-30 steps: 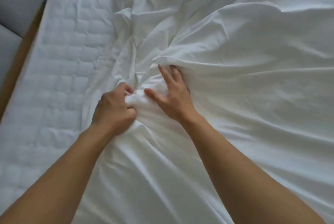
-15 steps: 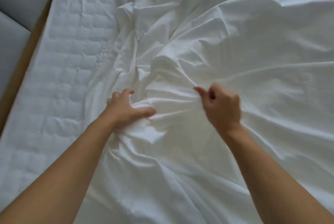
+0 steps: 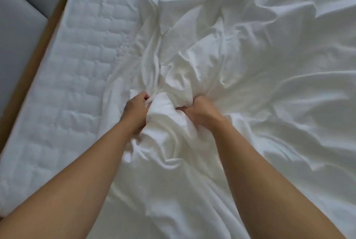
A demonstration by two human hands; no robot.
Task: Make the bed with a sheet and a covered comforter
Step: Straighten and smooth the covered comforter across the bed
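Left hand: we find it [image 3: 135, 111] clenched on a fold of the sheet [image 3: 269, 104], at the left of a gathered bunch.
Right hand: it [image 3: 200, 112] is fisted round the same cloth just right of the bunch, with its fingertips buried in the folds.
Bunch: it [image 3: 163, 109] is a raised mound between the two hands, touching both.
Sheet: white and heavily creased, it lies over the middle and right of the bed.
Mattress: quilted, it [image 3: 77, 65] is bare along the left strip.
Frame: a wooden rail [image 3: 38, 50] runs beside the mattress.
Step, in our judgement: gathering cloth to spread it leftward.
Recommendation: we would hold both grips firm, lift the cloth rather than drag it, and carry it toward the bare strip until that edge is covered.
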